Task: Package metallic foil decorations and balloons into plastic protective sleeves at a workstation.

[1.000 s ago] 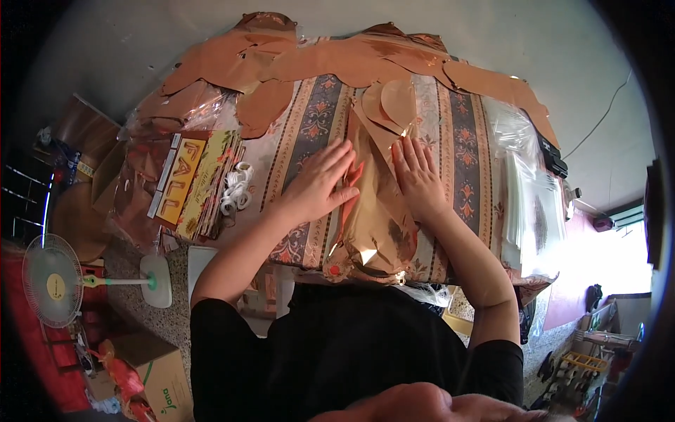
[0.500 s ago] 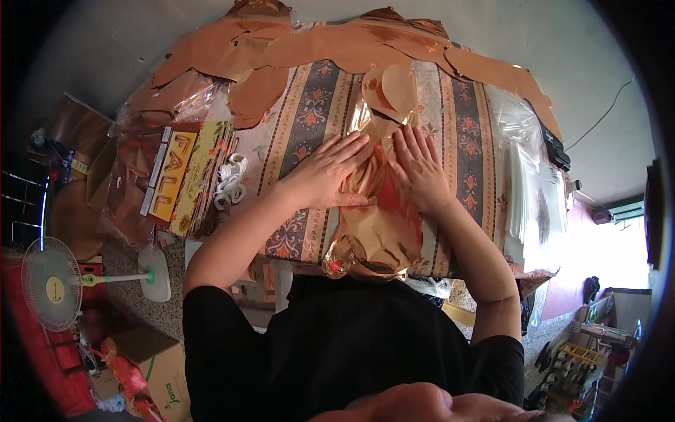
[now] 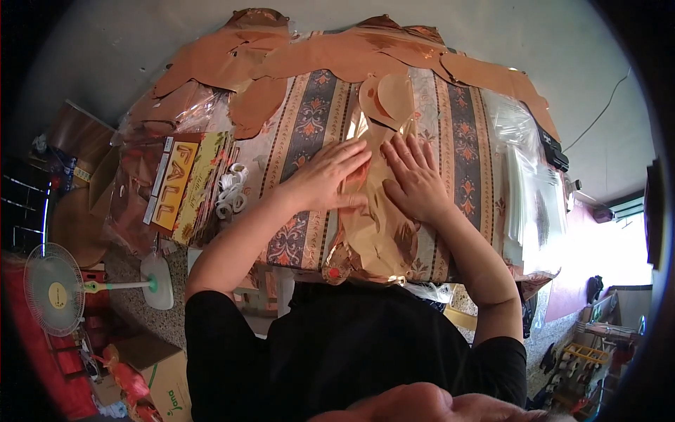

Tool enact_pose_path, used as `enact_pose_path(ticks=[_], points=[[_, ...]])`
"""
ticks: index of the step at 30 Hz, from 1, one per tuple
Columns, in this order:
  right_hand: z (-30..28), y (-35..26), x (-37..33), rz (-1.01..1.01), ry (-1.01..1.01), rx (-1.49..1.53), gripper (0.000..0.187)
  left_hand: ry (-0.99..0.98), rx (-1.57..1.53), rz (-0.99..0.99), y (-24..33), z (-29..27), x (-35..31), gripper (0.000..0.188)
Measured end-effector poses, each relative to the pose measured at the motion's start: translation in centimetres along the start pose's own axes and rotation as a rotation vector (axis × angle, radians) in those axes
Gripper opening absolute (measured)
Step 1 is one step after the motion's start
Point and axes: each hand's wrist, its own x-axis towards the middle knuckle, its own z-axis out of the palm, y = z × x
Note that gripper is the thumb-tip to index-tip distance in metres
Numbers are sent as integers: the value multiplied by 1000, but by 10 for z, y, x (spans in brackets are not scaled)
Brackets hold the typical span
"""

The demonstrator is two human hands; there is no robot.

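Because it shows mirror-like glints and fine wrinkles, the long, shiny gold piece of thin metallic foil (image 3: pixel 376 243) looks very light and limp, more like film than card. It lies lengthwise on the blue-grey and cream striped, flower-patterned cloth (image 3: pixel 464 169), between the person's 2 hands, its near end by the table's front edge. At its far end sit 2 overlapping rounded, matte tan flaps (image 3: pixel 395 98).

The left hand (image 3: pixel 329 177) is palm down at the foil's left side, its 4 fingers nearly straight and close together, reaching onto the gold surface, with the thumb set apart below them. The right hand (image 3: pixel 415 184) lies palm down on the right side, its 4 fingers slightly fanned and its thumb stretched out over the foil. Neither hand pinches anything; how hard they press, I cannot tell.

Such a glossy face is probably slippery under dry skin, so flat palms should steady it better than fingertips. It would likely crease readily and could puncture under a nail. For lifting, the better holds seem to be the rounded far flaps and the outer margins, taken with soft finger pads at 2 well-separated places, so that the middle does not sag or fold.
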Motion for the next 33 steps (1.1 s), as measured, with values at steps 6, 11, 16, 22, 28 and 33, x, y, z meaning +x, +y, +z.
enact_pose_path(ticks=[6, 11, 16, 22, 28, 33], points=[[2, -2, 0, -24, 48, -45, 65, 152, 119, -74, -33, 3, 23, 74], [4, -2, 0, -34, 55, -46, 64, 152, 251, -39, -41, 4, 28, 76], [4, -1, -1, -35, 65, -8, 61, 152, 175, -33, -43, 1, 29, 83], [2, -1, -1, -42, 15, -64, 60, 131, 221, -35, -44, -3, 32, 85], [0, -2, 0, -46, 15, -59, 61, 118, 273, -17, -46, 0, 36, 89], [0, 0, 0, -44, 21, -4, 65, 73, 236, -38, -47, -5, 36, 88]])
